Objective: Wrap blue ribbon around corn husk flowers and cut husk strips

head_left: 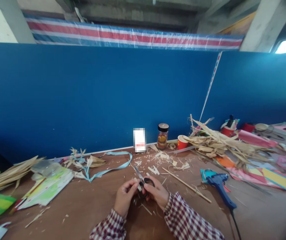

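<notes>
My right hand is closed on a pair of black-handled scissors, whose blades point up and to the left, away from me. Close beside it, my left hand pinches a small pale piece near the scissors' handles; its exact shape is hard to make out. Small cream scraps are strewn over the brown table beyond and around both hands. A thin wooden stick lies to the right of my right hand.
On the right rest a blue glue gun with its cord, dried husks and coloured paper. Toward the blue partition stand a lidded jar and a red paper cup. Blue ribbon and more husks lie left.
</notes>
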Motion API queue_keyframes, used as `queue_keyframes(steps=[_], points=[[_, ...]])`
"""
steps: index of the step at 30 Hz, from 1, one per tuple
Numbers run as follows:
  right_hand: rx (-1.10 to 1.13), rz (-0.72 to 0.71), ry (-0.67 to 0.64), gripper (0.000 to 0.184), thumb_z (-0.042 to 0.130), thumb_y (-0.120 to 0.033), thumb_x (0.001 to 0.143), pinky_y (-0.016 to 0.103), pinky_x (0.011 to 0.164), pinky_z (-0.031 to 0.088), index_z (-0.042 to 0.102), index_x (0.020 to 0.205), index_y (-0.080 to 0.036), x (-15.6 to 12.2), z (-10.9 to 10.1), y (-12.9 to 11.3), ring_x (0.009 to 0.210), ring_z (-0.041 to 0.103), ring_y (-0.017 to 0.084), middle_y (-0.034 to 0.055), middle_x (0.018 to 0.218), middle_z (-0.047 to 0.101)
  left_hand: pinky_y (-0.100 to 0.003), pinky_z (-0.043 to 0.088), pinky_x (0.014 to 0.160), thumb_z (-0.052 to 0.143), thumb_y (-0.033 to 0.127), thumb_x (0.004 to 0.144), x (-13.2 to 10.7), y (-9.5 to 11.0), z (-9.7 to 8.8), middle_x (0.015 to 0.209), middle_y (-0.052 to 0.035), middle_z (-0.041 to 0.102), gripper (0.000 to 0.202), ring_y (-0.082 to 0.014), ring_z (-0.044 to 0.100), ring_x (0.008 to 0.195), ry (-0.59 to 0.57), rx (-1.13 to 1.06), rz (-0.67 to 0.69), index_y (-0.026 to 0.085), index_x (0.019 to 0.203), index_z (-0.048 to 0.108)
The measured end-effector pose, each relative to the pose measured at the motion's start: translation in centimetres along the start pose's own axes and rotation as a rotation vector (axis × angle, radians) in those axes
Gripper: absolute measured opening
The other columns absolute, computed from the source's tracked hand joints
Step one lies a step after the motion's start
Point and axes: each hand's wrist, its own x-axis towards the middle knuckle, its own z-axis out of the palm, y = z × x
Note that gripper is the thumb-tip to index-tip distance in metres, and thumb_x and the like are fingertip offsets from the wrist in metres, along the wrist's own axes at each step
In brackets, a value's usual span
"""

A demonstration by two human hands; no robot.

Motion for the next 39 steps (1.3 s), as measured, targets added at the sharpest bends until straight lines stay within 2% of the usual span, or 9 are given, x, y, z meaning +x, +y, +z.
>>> queue_keyframes(steps=[3, 8, 11, 16, 21, 25, 29, 32, 39], points=[[0.054, -0.037, 0.072, 0.045, 0.067, -0.039, 0.069, 0.018, 0.044, 0.040, 0.047, 0.103, -0.016, 0.0, -0.4, -0.4, 0.055, 0.052, 0.010, -0.0015, 0.063, 0.058, -0.019, 0.045, 0.055, 0.073, 0.036, 0.058, 0.1, 0.5, -0.4, 0.085, -0.0062, 0.067, 0.031, -0.0111, 0.057, 0.065, 0.159, -0.103, -0.060, 0.015, 0.081, 0.069], [-0.086, -0.116, 0.017, 0.040, 0.058, -0.037, 0.077, 0.021, 0.048, 0.044, 0.045, 0.110, -0.018, -0.1, -1.1, -1.1, 0.070, 0.058, 0.014, 0.0045, 0.082, 0.062, -0.011, 0.031, 0.037, 0.076, 0.034, 0.054, 0.5, 1.5, -1.3, 0.060, 0.0006, 0.061, 0.039, -0.0034, 0.046, 0.044, 0.241, -0.242, -0.101, 0.014, 0.085, 0.064], [-0.369, -0.235, -0.007, 0.038, 0.048, -0.036, 0.084, 0.027, 0.054, 0.048, 0.042, 0.119, -0.021, -0.3, -1.3, -1.1, 0.076, 0.059, 0.017, 0.0053, 0.089, 0.062, -0.010, 0.024, 0.034, 0.076, 0.034, 0.055, 0.7, 1.7, -1.5, 0.054, 0.0043, 0.055, 0.038, -0.0003, 0.037, 0.038, 0.219, -0.269, -0.075, 0.014, 0.084, 0.062], [-1.016, -0.453, 0.135, 0.031, 0.039, -0.027, 0.087, 0.039, 0.088, 0.041, 0.049, 0.116, -0.020, -0.6, -1.2, -0.8, 0.101, 0.052, 0.022, 0.0087, 0.108, 0.058, -0.010, 0.016, 0.030, 0.073, 0.038, 0.057, 1.0, 1.5, -1.9, 0.043, 0.0095, 0.042, 0.038, 0.0008, 0.025, 0.032, 0.197, -0.246, -0.042, 0.013, 0.084, 0.061], [-1.452, -0.435, 0.153, 0.031, 0.039, -0.023, 0.086, 0.039, 0.081, 0.043, 0.050, 0.115, -0.019, -0.8, -0.5, -1.1, 0.092, 0.052, 0.024, 0.0102, 0.099, 0.059, -0.011, 0.012, 0.029, 0.070, 0.037, 0.062, 0.8, 1.6, -1.8, 0.036, 0.0126, 0.029, 0.033, 0.0000, 0.017, 0.030, 0.159, -0.247, -0.016, 0.013, 0.084, 0.062], [-1.632, -0.420, 0.137, 0.036, 0.050, -0.033, 0.082, 0.040, 0.077, 0.043, 0.051, 0.115, -0.020, -1.4, -0.1, -1.3, 0.092, 0.048, 0.027, 0.0107, 0.096, 0.057, -0.012, 0.023, 0.033, 0.072, 0.033, 0.061, 0.4, 1.7, -1.4, 0.044, 0.0065, 0.045, 0.029, -0.0011, 0.031, 0.036, 0.149, -0.268, 0.058, 0.012, 0.080, 0.066], [-1.629, -0.456, 0.077, 0.044, 0.055, -0.048, 0.076, 0.040, 0.078, 0.042, 0.056, 0.110, -0.020, -2.0, 0.2, -1.4, 0.093, 0.047, 0.027, 0.0109, 0.098, 0.054, -0.019, 0.043, 0.053, 0.075, 0.030, 0.057, 0.2, 1.8, -0.9, 0.070, -0.0038, 0.065, 0.024, -0.0075, 0.052, 0.057, 0.169, -0.202, 0.194, 0.012, 0.072, 0.069], [-1.507, -0.508, 0.060, 0.035, 0.051, -0.046, 0.079, 0.039, 0.080, 0.041, 0.060, 0.100, -0.019, -2.4, 0.7, -1.6, 0.092, 0.048, 0.025, 0.0097, 0.096, 0.055, -0.021, 0.044, 0.057, 0.072, 0.033, 0.060, 0.0, 1.6, -0.8, 0.067, -0.0022, 0.065, 0.026, -0.0095, 0.054, 0.059, 0.143, -0.128, 0.161, 0.014, 0.077, 0.070], [-0.689, -0.404, 0.085, 0.025, 0.046, -0.034, 0.085, 0.026, 0.066, 0.045, 0.057, 0.101, -0.018, -2.1, 1.6, -1.3, 0.072, 0.055, 0.014, 0.0034, 0.083, 0.061, -0.022, 0.045, 0.056, 0.068, 0.032, 0.066, -1.0, 0.8, 0.4, 0.070, -0.0034, 0.066, 0.032, -0.0123, 0.057, 0.061, -0.126, 0.178, 0.126, 0.014, 0.093, 0.065]])
